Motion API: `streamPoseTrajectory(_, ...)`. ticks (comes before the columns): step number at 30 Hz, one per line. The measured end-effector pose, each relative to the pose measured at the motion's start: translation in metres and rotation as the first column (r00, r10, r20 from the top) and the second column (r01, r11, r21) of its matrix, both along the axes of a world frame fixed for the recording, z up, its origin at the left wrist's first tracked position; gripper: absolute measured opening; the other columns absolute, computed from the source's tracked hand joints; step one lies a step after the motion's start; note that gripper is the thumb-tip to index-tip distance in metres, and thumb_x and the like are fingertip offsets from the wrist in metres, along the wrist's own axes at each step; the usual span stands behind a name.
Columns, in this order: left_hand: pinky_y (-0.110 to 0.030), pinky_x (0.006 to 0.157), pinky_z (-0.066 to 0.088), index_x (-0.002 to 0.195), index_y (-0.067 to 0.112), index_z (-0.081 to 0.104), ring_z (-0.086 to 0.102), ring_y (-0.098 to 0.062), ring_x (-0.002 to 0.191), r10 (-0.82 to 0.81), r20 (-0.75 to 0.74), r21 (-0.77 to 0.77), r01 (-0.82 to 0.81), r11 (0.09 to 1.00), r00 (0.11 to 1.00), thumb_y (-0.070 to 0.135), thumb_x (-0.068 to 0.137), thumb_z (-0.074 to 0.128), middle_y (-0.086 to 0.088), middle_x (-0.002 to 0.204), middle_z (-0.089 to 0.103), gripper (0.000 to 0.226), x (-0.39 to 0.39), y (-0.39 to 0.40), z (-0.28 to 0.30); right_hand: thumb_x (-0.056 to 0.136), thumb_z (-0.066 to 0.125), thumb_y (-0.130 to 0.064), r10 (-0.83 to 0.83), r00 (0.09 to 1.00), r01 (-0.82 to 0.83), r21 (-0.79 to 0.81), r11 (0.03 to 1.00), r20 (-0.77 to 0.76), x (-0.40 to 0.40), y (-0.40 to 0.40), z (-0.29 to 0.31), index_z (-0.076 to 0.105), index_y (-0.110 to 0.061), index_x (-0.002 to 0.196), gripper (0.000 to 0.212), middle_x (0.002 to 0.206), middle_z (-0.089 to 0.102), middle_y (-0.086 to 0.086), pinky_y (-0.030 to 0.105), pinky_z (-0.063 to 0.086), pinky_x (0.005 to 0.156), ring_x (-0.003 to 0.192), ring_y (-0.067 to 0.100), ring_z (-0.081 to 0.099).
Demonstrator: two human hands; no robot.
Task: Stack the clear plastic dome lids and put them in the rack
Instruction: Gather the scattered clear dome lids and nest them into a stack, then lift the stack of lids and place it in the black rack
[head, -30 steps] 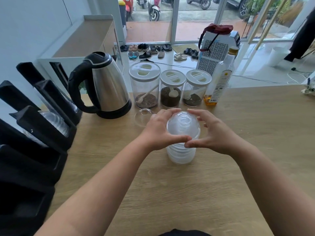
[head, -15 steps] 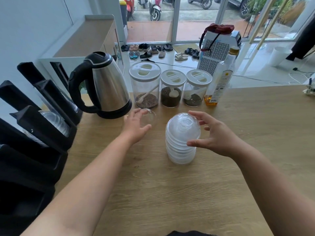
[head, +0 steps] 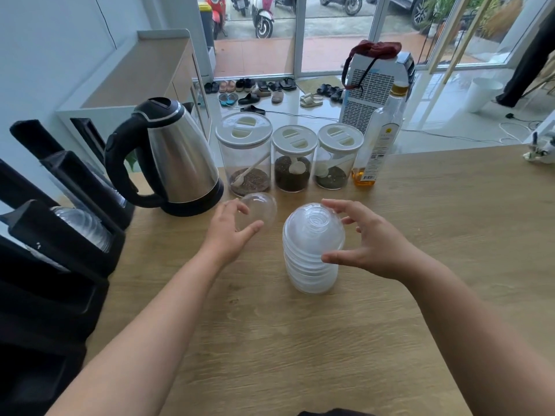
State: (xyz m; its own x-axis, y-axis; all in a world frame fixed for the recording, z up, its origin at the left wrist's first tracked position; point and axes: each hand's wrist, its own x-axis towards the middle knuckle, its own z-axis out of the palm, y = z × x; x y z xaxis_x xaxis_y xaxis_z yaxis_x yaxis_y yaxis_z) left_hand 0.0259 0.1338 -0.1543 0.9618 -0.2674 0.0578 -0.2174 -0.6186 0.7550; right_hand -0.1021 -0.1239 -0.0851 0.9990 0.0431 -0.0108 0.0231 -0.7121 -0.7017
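A stack of clear plastic dome lids stands upright on the wooden table, near the middle. My right hand is cupped around its right side with the fingers spread; the thumb tip touches the stack's side and the index finger reaches to its top. My left hand pinches a single clear dome lid between thumb and fingers, just left of the stack and in front of the jars. The black rack stands at the left edge, with more clear lids lying in one slot.
A steel kettle with a black handle stands behind my left hand. Three clear jars with white lids and an oil bottle line the table's back edge. A small white object lies at the far right.
My left hand left the stack, reached to the single lid in front of the jars and took hold of it. My right hand stayed at the stack and spread its fingers.
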Motion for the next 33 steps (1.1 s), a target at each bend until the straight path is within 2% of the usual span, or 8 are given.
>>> streamPoseTrajectory(6,-0.031,0.104,0.040,0.108,0.034,0.052,0.047,-0.012,0.127,-0.163,0.044,-0.326,0.168,0.930,0.986,0.051,0.072,0.079,0.011,0.138,0.048,0.049,-0.042,-0.013,0.080,0.058,0.090,-0.042,-0.022,1.000,0.022,0.058,0.998,0.009,-0.002,0.007,-0.002,0.013,-0.053,0.144,0.115,0.127,0.048,-0.018,0.025,0.039,0.091,0.112,0.007,0.051)
streamPoseTrajectory(10,-0.024,0.097,0.049,0.125,0.029,0.048,0.057,-0.009,0.116,-0.291,0.086,-0.187,0.303,0.935,0.953,0.045,0.064,0.087,0.012,0.128,0.054,0.073,-0.055,-0.026,0.105,0.057,0.092,-0.037,-0.033,0.999,0.030,0.098,0.995,0.024,-0.006,0.008,-0.001,-0.001,-0.055,0.145,0.129,0.127,0.050,-0.013,0.023,0.038,0.088,0.112,0.009,0.052)
streamPoseTrajectory(13,-0.026,0.099,0.048,0.131,0.027,0.051,0.053,-0.002,0.112,-0.382,0.100,-0.001,0.384,0.923,0.919,0.041,0.067,0.087,0.014,0.125,0.052,0.075,-0.060,-0.035,0.104,0.059,0.091,-0.035,-0.035,0.999,0.034,0.096,0.995,0.011,-0.008,0.007,0.002,-0.006,-0.056,0.146,0.132,0.127,0.050,-0.010,0.025,0.037,0.091,0.113,0.010,0.051)
streamPoseTrajectory(19,-0.038,0.107,0.041,0.129,0.041,0.051,0.046,-0.008,0.123,-0.431,0.052,0.049,0.429,0.902,0.901,0.046,0.065,0.084,0.015,0.127,0.046,0.073,-0.058,-0.045,0.089,0.063,0.089,-0.034,-0.023,0.999,0.026,0.076,0.997,-0.047,-0.009,0.003,0.003,0.012,-0.052,0.148,0.116,0.129,0.047,-0.016,0.026,0.041,0.096,0.114,0.005,0.050)
streamPoseTrajectory(25,-0.039,0.113,0.035,0.133,0.054,0.048,0.039,-0.005,0.130,-0.468,-0.122,-0.214,0.437,0.874,0.875,0.045,0.064,0.087,0.017,0.130,0.037,0.080,-0.053,-0.050,0.073,0.065,0.084,-0.051,0.060,0.980,0.005,0.328,0.945,-0.187,-0.017,-0.002,-0.010,0.023,-0.055,0.145,0.101,0.145,0.035,-0.021,0.027,0.043,0.102,0.121,-0.003,0.046)
streamPoseTrajectory(29,-0.041,0.117,0.020,0.143,0.058,0.027,0.025,-0.007,0.144,-0.450,-0.343,-0.556,0.208,0.805,0.824,0.070,0.073,0.064,0.014,0.159,0.021,0.080,-0.065,-0.051,0.052,0.069,0.068,-0.065,0.036,0.969,0.108,0.549,0.829,-0.245,-0.015,0.000,-0.022,0.032,-0.053,0.143,0.083,0.146,0.043,-0.014,0.036,0.040,0.106,0.125,0.006,0.051)
streamPoseTrajectory(31,-0.042,0.119,0.017,0.137,0.052,0.038,0.040,0.000,0.134,-0.438,-0.440,-0.663,0.045,0.747,0.784,0.075,0.084,0.045,0.018,0.148,0.045,0.059,-0.073,-0.054,0.044,0.074,0.054,-0.070,-0.042,0.964,0.204,0.630,0.749,-0.261,-0.012,0.005,-0.027,0.033,-0.052,0.143,0.074,0.150,0.041,-0.014,0.038,0.032,0.107,0.132,0.009,0.045)
streamPoseTrajectory(33,-0.040,0.116,0.026,0.120,0.045,0.052,0.057,0.006,0.115,-0.448,-0.485,-0.717,-0.049,0.695,0.751,0.068,0.092,0.026,0.025,0.118,0.067,0.044,-0.079,-0.057,0.038,0.074,0.045,-0.077,-0.164,0.930,0.356,0.690,0.630,-0.330,-0.010,0.009,-0.031,0.032,-0.050,0.144,0.076,0.155,0.035,-0.004,0.043,0.024,0.113,0.140,0.018,0.034)
